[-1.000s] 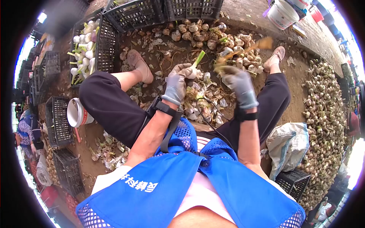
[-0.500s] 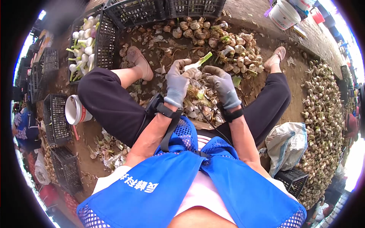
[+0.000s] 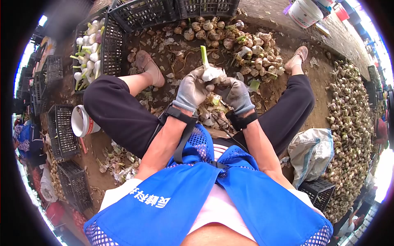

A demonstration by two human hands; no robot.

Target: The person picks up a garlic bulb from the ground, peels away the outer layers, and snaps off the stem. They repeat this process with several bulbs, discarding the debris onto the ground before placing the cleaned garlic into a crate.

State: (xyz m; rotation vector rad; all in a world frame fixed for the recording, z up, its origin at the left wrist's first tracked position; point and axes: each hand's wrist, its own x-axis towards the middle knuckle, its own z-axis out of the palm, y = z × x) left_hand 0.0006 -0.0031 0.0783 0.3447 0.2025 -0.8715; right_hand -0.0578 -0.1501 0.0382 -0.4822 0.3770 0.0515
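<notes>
A white garlic bulb (image 3: 211, 74) with a short green stem pointing up is between my two gloved hands. My left hand (image 3: 191, 91) has its fingers closed on the bulb's left and lower side. The curled fingers of my right hand (image 3: 237, 94) pinch at the bulb's right edge, where papery skin hangs; the fingertips are partly hidden. Below the hands lies a heap of peeled garlic skins and trimmings (image 3: 213, 108). Just beyond them, unpeeled garlic bulbs (image 3: 259, 53) are piled on the ground.
Cleaned garlic fills a black crate (image 3: 113, 49) at the left. More black crates (image 3: 143, 18) stand at the back. A white bucket (image 3: 81, 121) is by my left knee. On the right are a white sack (image 3: 310, 151) and a large garlic pile (image 3: 351, 135).
The garlic bulb has turned, so its stem now points up instead of to the right. My right hand has closed in against the bulb, and both hands are nearer together.
</notes>
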